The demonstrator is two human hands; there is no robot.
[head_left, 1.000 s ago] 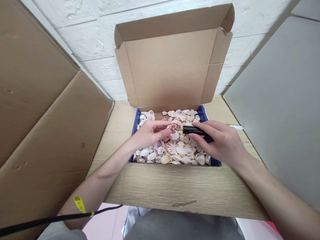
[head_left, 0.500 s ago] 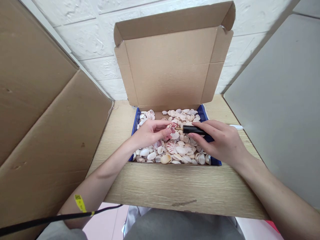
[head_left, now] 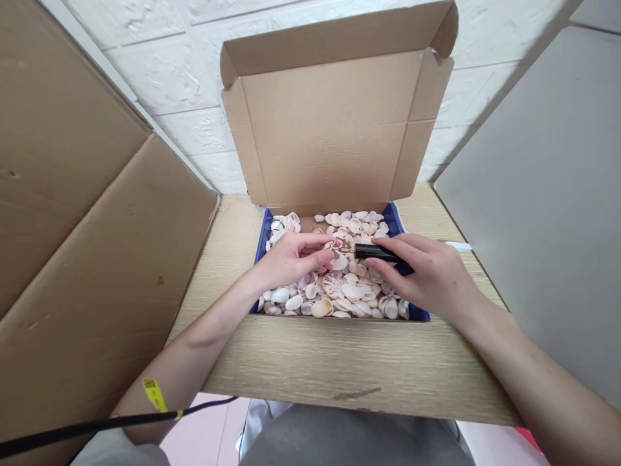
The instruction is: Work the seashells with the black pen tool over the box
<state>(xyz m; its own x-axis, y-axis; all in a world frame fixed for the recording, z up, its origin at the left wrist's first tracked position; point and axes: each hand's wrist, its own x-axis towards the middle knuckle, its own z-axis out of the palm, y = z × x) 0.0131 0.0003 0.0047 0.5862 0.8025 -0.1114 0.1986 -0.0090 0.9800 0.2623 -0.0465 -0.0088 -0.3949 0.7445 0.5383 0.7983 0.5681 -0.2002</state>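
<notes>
An open cardboard box [head_left: 334, 129] with blue outer walls stands on the wooden table [head_left: 339, 362], its lid raised against the wall. It is full of several small white and pink seashells [head_left: 344, 294]. My left hand [head_left: 295, 259] hovers over the shells and pinches one small shell [head_left: 332, 246] between thumb and fingers. My right hand [head_left: 429, 275] grips a black pen-like tool [head_left: 374, 252], whose brass tip touches the pinched shell.
A large cardboard sheet [head_left: 87, 246] leans along the left. A grey panel [head_left: 538, 207] stands on the right. A white brick wall lies behind. A black cable [head_left: 97, 427] with a yellow tag crosses my left forearm near the table's front edge.
</notes>
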